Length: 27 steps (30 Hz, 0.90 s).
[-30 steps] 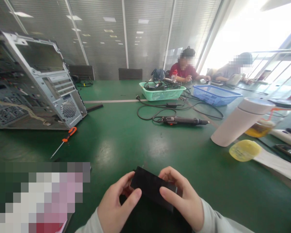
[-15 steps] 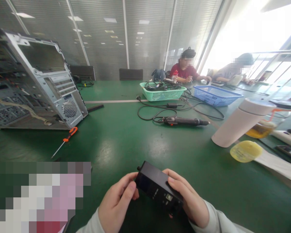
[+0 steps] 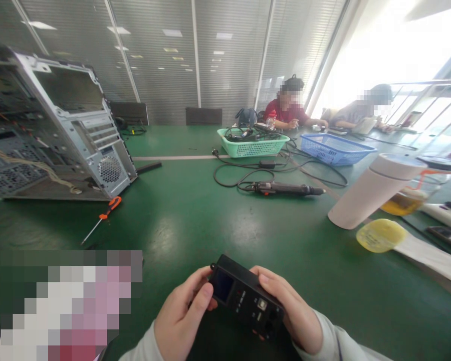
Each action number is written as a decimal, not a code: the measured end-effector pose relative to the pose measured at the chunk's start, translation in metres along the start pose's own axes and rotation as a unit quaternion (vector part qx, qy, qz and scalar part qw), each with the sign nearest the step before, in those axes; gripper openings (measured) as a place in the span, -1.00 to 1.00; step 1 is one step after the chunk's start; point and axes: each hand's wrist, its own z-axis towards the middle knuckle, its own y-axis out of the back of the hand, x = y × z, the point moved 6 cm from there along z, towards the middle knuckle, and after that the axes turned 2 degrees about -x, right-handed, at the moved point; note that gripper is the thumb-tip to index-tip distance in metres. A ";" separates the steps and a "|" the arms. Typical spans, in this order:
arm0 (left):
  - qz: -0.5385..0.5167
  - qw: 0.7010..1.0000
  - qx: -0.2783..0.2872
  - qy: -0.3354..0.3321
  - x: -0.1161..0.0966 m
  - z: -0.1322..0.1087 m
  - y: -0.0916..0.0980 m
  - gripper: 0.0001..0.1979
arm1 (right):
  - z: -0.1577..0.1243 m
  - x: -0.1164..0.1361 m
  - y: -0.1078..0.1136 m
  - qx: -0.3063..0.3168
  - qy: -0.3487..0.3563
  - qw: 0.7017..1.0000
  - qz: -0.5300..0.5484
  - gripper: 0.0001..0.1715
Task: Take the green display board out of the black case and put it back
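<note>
A black rectangular electronic box (image 3: pixel 244 296) is held between my hands above the near part of the green table. Its panel carries a small dark screen at the left, white markings, and a pale square socket at the right. My left hand (image 3: pixel 188 308) grips the left end with thumb and fingers, close to a small lug on the corner. Around the right end my right hand (image 3: pixel 291 306) is closed, thumb on the upper side, fingertips partly hidden beneath.
At left stand an open computer case (image 3: pixel 75 135) and an orange-handled screwdriver (image 3: pixel 103 218). Ahead lie a corded electric screwdriver (image 3: pixel 285 189), a green basket (image 3: pixel 253 147) of cables and a blue basket (image 3: pixel 336 150). A white tumbler (image 3: pixel 376 190) stands right. Two people sit at the far right.
The box has tilted so that its panel and screen face me more directly. Both hands keep hold of it in nearly the same place.
</note>
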 end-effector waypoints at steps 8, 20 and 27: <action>0.005 0.996 0.081 -0.029 0.004 0.003 -0.005 -0.59 | 0.002 0.005 0.001 -0.016 0.021 0.999 -0.021 -0.40; 0.042 0.995 0.081 -0.040 -0.004 0.006 -0.007 -0.60 | -0.005 0.017 -0.003 -0.011 0.005 1.000 -0.020 -0.41; 0.074 0.994 0.072 -0.045 -0.002 0.006 -0.006 -0.57 | -0.008 0.019 -0.006 -0.007 -0.017 1.000 -0.006 -0.39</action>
